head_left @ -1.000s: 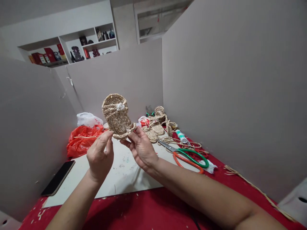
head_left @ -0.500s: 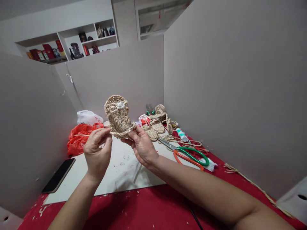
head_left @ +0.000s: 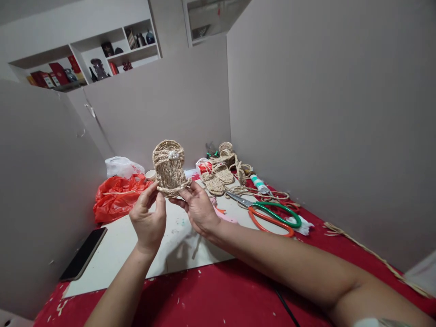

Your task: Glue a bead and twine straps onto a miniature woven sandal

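I hold a small woven straw sandal [head_left: 169, 168] upright above the white board [head_left: 112, 254], its toe pointing up. A white bead cluster [head_left: 173, 155] sits on its straps. My left hand [head_left: 149, 220] pinches the heel edge from the left with thumb and fingers. From the right, my right hand [head_left: 196, 206] grips the same heel edge, fingers closed on it.
More woven sandals and straw cord [head_left: 221, 170] lie behind, with orange-and-green scissors [head_left: 269, 215] and a glue tube [head_left: 259, 184] to the right. A red plastic bag [head_left: 116, 195] and white bag [head_left: 122, 167] sit left; a phone [head_left: 83, 254] lies near the left wall. Grey partitions enclose the red-covered table [head_left: 218, 299].
The sandal and both hands have sunk slightly and drifted right in view; the left hand has closed in nearer the right hand at the heel.
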Demonstrator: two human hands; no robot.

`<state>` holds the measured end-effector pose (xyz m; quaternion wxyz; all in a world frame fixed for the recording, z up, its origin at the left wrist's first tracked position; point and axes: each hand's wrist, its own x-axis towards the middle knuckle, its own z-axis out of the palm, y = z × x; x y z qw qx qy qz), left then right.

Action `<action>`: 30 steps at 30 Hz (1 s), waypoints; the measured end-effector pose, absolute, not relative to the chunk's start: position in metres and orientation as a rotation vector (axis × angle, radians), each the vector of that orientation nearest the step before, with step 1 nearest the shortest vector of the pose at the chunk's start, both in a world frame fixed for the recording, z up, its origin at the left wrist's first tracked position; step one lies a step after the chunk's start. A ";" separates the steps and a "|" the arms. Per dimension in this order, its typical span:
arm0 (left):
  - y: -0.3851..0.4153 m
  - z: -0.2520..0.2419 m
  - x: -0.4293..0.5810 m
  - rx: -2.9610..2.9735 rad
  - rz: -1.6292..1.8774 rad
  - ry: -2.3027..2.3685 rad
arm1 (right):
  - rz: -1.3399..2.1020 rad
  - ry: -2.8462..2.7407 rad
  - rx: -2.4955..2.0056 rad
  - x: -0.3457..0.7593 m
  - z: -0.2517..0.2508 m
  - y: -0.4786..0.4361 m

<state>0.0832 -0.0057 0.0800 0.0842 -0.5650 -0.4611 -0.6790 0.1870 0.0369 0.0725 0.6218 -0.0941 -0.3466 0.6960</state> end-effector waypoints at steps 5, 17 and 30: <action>0.003 0.065 0.070 -1.642 -2.031 -1.418 | 1.627 -0.807 -0.239 0.180 0.062 0.040; -0.001 0.074 0.074 -1.638 -2.454 -1.430 | 1.608 -0.849 -0.266 0.175 0.050 0.039; 0.005 0.068 0.072 -1.646 -2.406 -1.480 | 1.595 -0.905 -0.277 0.174 0.041 0.044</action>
